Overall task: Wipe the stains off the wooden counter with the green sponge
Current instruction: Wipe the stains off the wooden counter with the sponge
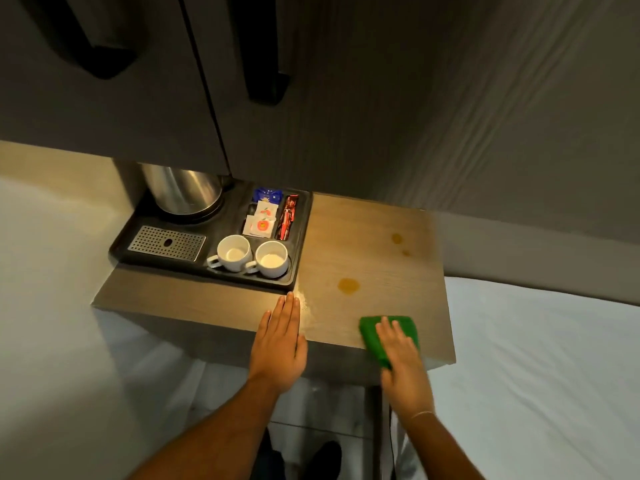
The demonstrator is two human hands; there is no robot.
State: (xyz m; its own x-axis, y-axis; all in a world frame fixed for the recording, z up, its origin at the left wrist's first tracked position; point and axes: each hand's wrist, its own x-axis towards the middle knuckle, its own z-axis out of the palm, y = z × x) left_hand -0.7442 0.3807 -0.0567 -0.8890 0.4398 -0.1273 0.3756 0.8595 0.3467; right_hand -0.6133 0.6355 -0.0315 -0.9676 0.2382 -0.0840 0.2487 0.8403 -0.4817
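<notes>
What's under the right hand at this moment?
The right hand lies flat on the green sponge, which sits on the wooden counter near its front edge. Whatever counter lies beneath the sponge is covered, so any stain there cannot be seen.

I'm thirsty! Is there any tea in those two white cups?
Empty. Both white cups stand upright in the black tray, and their pale bottoms show with no liquid inside.
</notes>
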